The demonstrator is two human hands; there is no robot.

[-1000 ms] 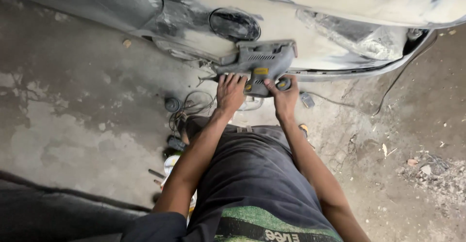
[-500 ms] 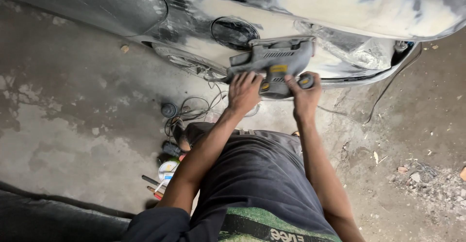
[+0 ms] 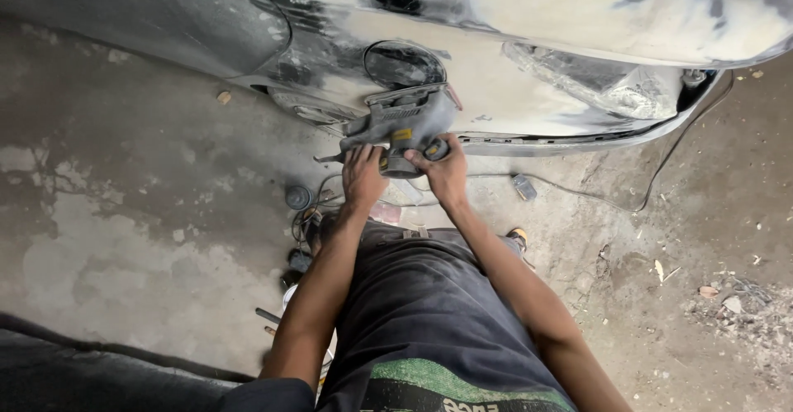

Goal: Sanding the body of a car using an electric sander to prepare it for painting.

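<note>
A grey electric sander (image 3: pixel 401 123) with a yellow patch presses flat against the lower side of a car body (image 3: pixel 529 65) covered in pale filler and sanded patches. My left hand (image 3: pixel 363 177) grips the sander's left side. My right hand (image 3: pixel 442 168) holds its right end, near the round knob. Both arms reach forward over my dark trousers. A round fuel-door shape (image 3: pixel 402 63) sits just above the tool.
A power cord (image 3: pixel 562 185) trails across the concrete floor under the car's sill. Coiled cable and small round items (image 3: pixel 299 199) lie by my left leg. Debris and stones (image 3: pixel 735 296) gather at the right. A dark strip (image 3: pixel 83 362) crosses the lower left.
The sander and both hands have shifted along the panel, from just under the sill up to beneath the round fuel door. My view has moved slightly.
</note>
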